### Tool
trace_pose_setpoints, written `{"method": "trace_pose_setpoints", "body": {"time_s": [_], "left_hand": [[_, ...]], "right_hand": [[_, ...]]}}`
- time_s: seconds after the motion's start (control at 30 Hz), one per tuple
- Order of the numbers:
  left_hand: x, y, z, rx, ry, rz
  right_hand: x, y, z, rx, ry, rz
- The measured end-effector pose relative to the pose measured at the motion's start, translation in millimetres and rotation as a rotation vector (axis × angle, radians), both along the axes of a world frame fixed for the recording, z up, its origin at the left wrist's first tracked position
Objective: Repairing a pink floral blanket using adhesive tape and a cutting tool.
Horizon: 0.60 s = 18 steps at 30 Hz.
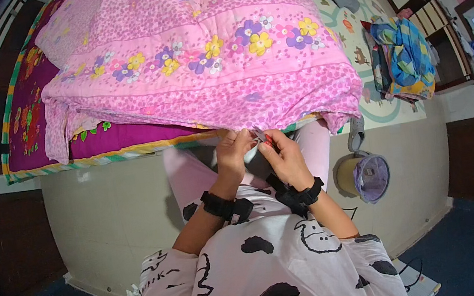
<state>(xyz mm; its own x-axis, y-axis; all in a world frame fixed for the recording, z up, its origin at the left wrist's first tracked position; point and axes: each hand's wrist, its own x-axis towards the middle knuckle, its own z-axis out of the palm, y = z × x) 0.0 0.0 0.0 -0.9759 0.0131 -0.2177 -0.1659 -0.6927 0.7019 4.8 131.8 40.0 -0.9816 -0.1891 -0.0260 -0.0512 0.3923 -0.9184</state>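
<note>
Hands: two, both in view, each with one black wrist strap. Left hand and right hand meet just below the near edge of one pink quilt. Between the fingertips sits one small object, partly red with a pale or metallic part; too small to identify. Right hand fingers are pinched on it; left hand fingers are curled in against it and against the quilt's hem, though exact contact there cannot be told.

Quilt: one, thick, folded into a bulky heap, pink with a fine speckled print and one band of purple, yellow and white flowers running across it. It lies on one magenta bedsheet with a green and yellow striped border, and its near edge overhangs the bed toward the hands.

Other items: one pale bucket with a lilac liner on the floor, right of the hands; one heap of blue and yellow clothes further right.
</note>
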Motion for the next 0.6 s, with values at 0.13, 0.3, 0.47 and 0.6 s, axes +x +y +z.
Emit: {"method": "trace_pose_setpoints", "body": {"time_s": [0.13,0.3,0.47,0.6], "left_hand": [[-0.6,-1.1,-3.4,-0.092,-0.059,0.04],[-0.8,0.9,-7.4,-0.1,-0.071,0.045],[-0.5,0.0,-4.5,-0.09,-0.05,0.035],[-0.6,0.7,-0.1,-0.079,-0.046,0.035]], "right_hand": [[1.0,-3.5,-13.8,-0.074,-0.025,-0.073],[-0.9,-5.0,-6.8,-0.021,-0.058,-0.075],[-0.5,-7.3,-9.8,-0.018,0.002,-0.093],[-1.5,-7.8,-6.5,-0.001,0.008,-0.104]]}}
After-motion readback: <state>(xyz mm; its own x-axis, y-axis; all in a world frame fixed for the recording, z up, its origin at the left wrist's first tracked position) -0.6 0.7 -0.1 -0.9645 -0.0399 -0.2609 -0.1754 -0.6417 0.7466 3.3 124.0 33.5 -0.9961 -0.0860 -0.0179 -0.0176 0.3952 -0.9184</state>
